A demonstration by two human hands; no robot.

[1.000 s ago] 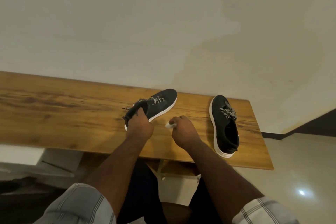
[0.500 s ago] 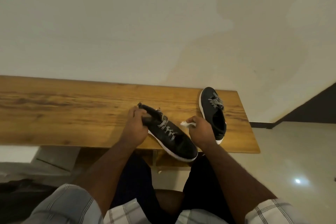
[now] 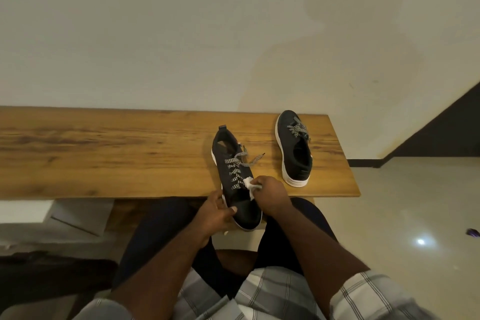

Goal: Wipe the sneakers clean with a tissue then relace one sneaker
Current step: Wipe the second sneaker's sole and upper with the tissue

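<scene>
Here, left to right. Wooden table (image 3: 104, 153): a long plank against the wall, its right end at 3 o'clock of the shoes.

Left hand (image 3: 217, 212): at 7 o'clock of the near sneaker, fingers and thumb curled round the toe end, holding it at the table's front edge.

Near sneaker (image 3: 233, 179): black with white sole, toe toward the person and overhanging the edge, heel at 12 o'clock; patterned laces (image 3: 237, 169) partly loose, one end trailing toward 2 o'clock.

Tissue (image 3: 250, 186): white, crumpled, pinched in the fingers of the right hand and lying against the sneaker's upper, just at 4 o'clock of the lowest lacing.

Right hand (image 3: 270, 195): at 3 o'clock of the sneaker's toe, closed on the tissue.

Second sneaker (image 3: 294, 153): upright, unheld, at 2 o'clock of the right hand, well apart from the first.
</scene>
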